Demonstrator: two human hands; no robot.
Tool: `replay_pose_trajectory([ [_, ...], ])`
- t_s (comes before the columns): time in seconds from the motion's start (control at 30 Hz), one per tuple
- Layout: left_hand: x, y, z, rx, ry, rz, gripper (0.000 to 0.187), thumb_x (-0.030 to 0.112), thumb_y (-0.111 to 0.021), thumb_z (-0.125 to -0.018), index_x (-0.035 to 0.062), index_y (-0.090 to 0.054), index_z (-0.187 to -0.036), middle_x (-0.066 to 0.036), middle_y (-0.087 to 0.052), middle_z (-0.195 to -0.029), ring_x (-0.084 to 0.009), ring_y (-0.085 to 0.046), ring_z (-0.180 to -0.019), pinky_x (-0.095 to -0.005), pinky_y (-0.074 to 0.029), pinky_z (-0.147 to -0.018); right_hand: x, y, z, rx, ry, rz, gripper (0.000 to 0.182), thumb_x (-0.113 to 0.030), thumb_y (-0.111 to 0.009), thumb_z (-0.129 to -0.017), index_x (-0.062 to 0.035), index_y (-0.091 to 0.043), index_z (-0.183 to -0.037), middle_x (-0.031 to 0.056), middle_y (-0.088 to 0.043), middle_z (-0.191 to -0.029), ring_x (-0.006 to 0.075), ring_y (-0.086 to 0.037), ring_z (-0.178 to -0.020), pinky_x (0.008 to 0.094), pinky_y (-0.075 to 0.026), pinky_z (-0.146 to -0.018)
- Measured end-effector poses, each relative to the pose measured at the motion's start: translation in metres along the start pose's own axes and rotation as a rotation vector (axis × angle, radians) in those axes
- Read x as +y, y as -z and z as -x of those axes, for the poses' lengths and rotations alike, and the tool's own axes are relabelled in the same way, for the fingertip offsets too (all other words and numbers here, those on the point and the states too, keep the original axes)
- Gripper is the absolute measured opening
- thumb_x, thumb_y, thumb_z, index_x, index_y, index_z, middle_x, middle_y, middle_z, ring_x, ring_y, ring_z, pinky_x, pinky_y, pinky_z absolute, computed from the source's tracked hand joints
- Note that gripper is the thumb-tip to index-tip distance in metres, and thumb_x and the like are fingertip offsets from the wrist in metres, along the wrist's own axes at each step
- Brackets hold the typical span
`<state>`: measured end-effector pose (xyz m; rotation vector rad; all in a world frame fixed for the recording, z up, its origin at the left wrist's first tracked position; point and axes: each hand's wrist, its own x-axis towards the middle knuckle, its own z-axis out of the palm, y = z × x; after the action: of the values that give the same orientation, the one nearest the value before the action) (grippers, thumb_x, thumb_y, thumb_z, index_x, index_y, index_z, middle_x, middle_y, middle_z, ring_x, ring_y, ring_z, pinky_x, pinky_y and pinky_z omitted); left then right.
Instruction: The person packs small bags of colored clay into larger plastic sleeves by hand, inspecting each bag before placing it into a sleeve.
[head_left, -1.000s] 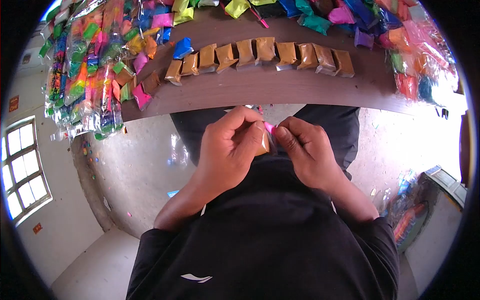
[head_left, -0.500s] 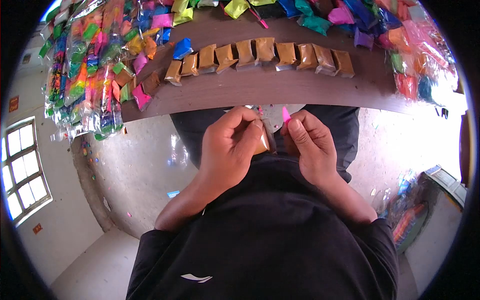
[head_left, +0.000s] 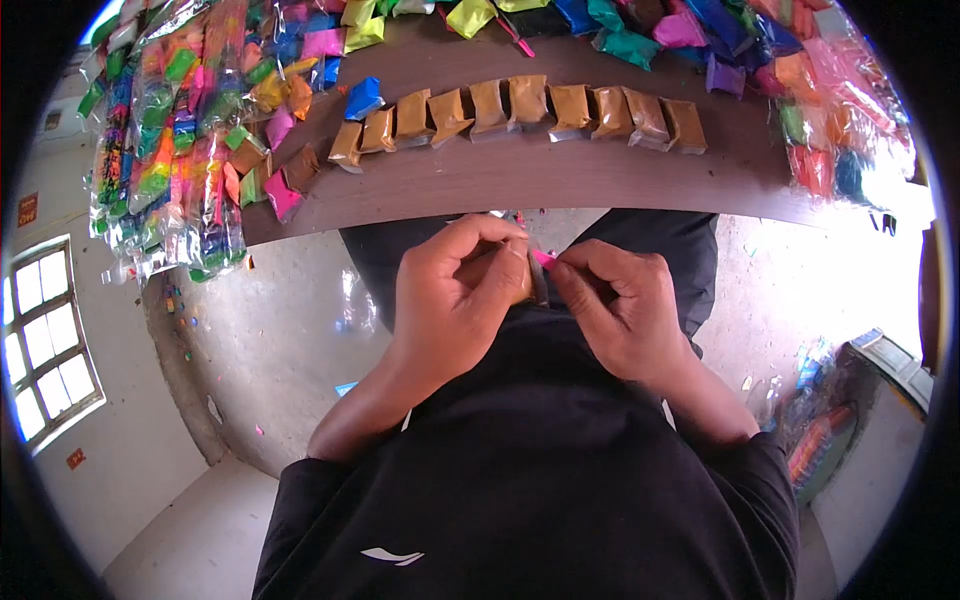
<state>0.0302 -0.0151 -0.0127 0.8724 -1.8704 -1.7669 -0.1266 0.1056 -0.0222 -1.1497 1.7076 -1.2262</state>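
My left hand (head_left: 450, 295) is closed on a small brown clay packet (head_left: 530, 286) in clear wrapping, held over my lap just below the table edge. Most of the packet is hidden behind the fingers and thumb. Between the thumb and fingers of my right hand (head_left: 630, 310) is a small pink pointed piece (head_left: 543, 259). Its tip lies right at the packet's wrapped edge. Above the hands, a curved row of similar brown packets (head_left: 527, 102) lies on the table (head_left: 480, 180).
A blue packet (head_left: 365, 99) lies by the row's left end. Bagged colourful packets (head_left: 160, 150) are heaped at the left, more bags (head_left: 850, 120) at the right. Loose packets line the back. Lower right, a bin (head_left: 825, 455) holds plastic wrapping.
My right hand has moved left and turned, bringing the pink piece from upright and apart to the edge of the packet. My left hand has barely shifted.
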Motion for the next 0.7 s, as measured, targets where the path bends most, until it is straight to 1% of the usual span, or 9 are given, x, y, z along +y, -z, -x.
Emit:
replay_pose_trajectory([
  [0.03,0.001,-0.001,0.0,-0.001,0.001,0.0,0.012,0.005,-0.061,-0.103,-0.0061,-0.064,-0.103,-0.003,-0.068,-0.084,-0.0029,-0.061,-0.08,-0.021,-0.05,-0.07,0.001,0.0,0.0,0.001,-0.001,0.0,0.012,-0.008,-0.066,-0.096,0.0025,-0.069,-0.092,0.0151,-0.066,-0.07,0.0202,-0.063,-0.054,0.0339,-0.046,-0.052],
  [0.1,0.004,-0.004,0.0,-0.007,0.019,0.038,0.013,0.004,-0.062,-0.102,-0.008,-0.066,-0.105,-0.004,-0.07,-0.084,-0.0038,-0.062,-0.08,-0.0213,-0.052,-0.07,0.005,-0.003,0.0,0.046,0.055,0.025,0.008,-0.005,-0.066,-0.093,0.0008,-0.069,-0.089,0.017,-0.065,-0.069,0.0275,-0.064,-0.055,0.0364,-0.048,-0.053],
  [0.2,0.003,-0.002,0.001,-0.013,0.033,0.027,0.014,0.004,-0.063,-0.102,-0.0084,-0.067,-0.105,-0.004,-0.07,-0.084,-0.0045,-0.064,-0.08,-0.0216,-0.053,-0.07,0.006,-0.007,-0.001,0.11,0.143,0.141,0.006,-0.005,-0.068,-0.09,-0.0015,-0.066,-0.086,0.0166,-0.063,-0.067,0.0325,-0.065,-0.058,0.0392,-0.048,-0.053],
  [0.23,0.003,-0.002,0.001,-0.014,0.033,0.026,0.014,0.004,-0.063,-0.102,-0.0084,-0.067,-0.105,-0.004,-0.07,-0.084,-0.0045,-0.064,-0.08,-0.0216,-0.053,-0.07,0.006,-0.009,0.0,0.112,0.143,0.14,0.006,-0.005,-0.068,-0.09,-0.0015,-0.066,-0.086,0.0166,-0.063,-0.067,0.0325,-0.065,-0.058,0.0392,-0.048,-0.053],
  [0.3,0.006,-0.003,0.003,0.032,0.081,0.011,0.016,0.009,-0.066,-0.1,-0.005,-0.072,-0.104,-0.006,-0.074,-0.094,-0.0057,-0.065,-0.086,-0.0213,-0.052,-0.075,0.006,-0.011,0.001,0.125,0.192,0.186,0.008,-0.006,-0.07,-0.089,-0.0031,-0.062,-0.088,0.015,-0.061,-0.065,0.0334,-0.066,-0.06,0.041,-0.048,-0.053],
  [0.5,-0.002,-0.007,0.008,0.121,0.075,0.022,0.017,0.009,-0.067,-0.099,-0.006,-0.073,-0.103,-0.009,-0.075,-0.096,-0.0078,-0.065,-0.086,-0.0227,-0.052,-0.077,0.01,-0.011,0.004,0.136,0.247,0.362,0.011,-0.004,-0.068,-0.09,-0.003,-0.061,-0.097,0.0174,-0.062,-0.069,0.0354,-0.066,-0.061,0.0424,-0.049,-0.054],
  [0.6,0.0,-0.009,0.006,0.162,-0.008,-0.043,0.017,0.009,-0.067,-0.099,-0.0065,-0.073,-0.103,-0.009,-0.075,-0.096,-0.0083,-0.065,-0.087,-0.0235,-0.052,-0.077,0.02,-0.01,-0.006,0.254,0.127,0.231,0.01,-0.003,-0.066,-0.093,-0.0011,-0.062,-0.101,0.0183,-0.065,-0.073,0.037,-0.067,-0.063,0.0422,-0.05,-0.054],
  [0.67,-0.002,-0.008,0.006,0.162,0.008,-0.024,0.017,0.009,-0.067,-0.099,-0.0063,-0.073,-0.103,-0.009,-0.075,-0.096,-0.0083,-0.065,-0.087,-0.0232,-0.052,-0.077,0.013,-0.008,-0.005,0.203,0.114,0.173,0.01,-0.003,-0.064,-0.095,0.0001,-0.063,-0.105,0.02,-0.065,-0.076,0.0352,-0.067,-0.065,0.0393,-0.05,-0.056],
  [0.7,-0.003,-0.008,0.006,0.155,0.024,-0.003,0.017,0.009,-0.067,-0.099,-0.0061,-0.073,-0.102,-0.009,-0.075,-0.095,-0.0083,-0.065,-0.087,-0.0229,-0.051,-0.076,0.015,-0.011,-0.004,0.164,0.076,0.006,0.01,-0.005,-0.064,-0.097,0.0002,-0.064,-0.106,0.0161,-0.065,-0.076,0.0277,-0.066,-0.064,0.0353,-0.049,-0.057],
])
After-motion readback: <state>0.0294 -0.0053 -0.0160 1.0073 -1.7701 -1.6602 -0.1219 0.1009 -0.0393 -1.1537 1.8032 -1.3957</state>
